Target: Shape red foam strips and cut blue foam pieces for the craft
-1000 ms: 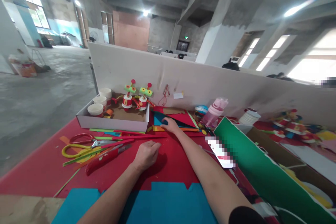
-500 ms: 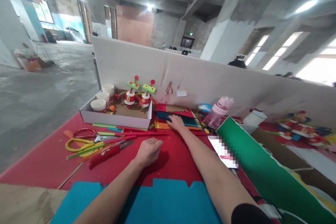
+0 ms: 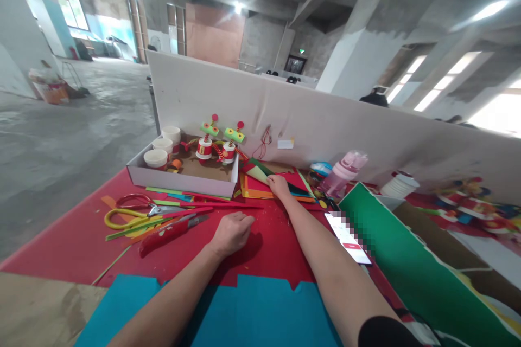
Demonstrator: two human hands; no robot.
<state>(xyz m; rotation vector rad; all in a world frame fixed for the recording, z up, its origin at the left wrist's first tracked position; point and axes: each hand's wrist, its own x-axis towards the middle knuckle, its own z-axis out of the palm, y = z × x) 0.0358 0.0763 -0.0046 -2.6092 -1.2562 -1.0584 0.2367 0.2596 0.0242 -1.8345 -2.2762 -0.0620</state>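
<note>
My right hand (image 3: 279, 186) pinches the front edge of some coloured paper sheets (image 3: 257, 172), whose left part is lifted and curled, showing green and cream. Under it lies a stack of red, orange and yellow paper (image 3: 248, 188). My left hand (image 3: 233, 233) rests on the red tabletop (image 3: 264, 249), fingers curled in; whether anything is inside is hidden. To its left lie scissors (image 3: 151, 210) with red and yellow handles, a red utility knife (image 3: 163, 236) and coloured paper strips (image 3: 122, 232). A large blue sheet (image 3: 260, 309) lies nearest me, under my forearms.
A white-walled tray (image 3: 183, 182) holds paper cups (image 3: 155, 159) and two figures (image 3: 204, 149). To the right stand a pink bottle (image 3: 342, 173), a phone (image 3: 350, 241) and a green-sided box (image 3: 399, 244). A white partition (image 3: 228, 92) runs behind.
My right hand has gone from lying over the dark sheet to pinching paper at its front edge. The sheet is now curled up, baring red paper below. My left hand stays put.
</note>
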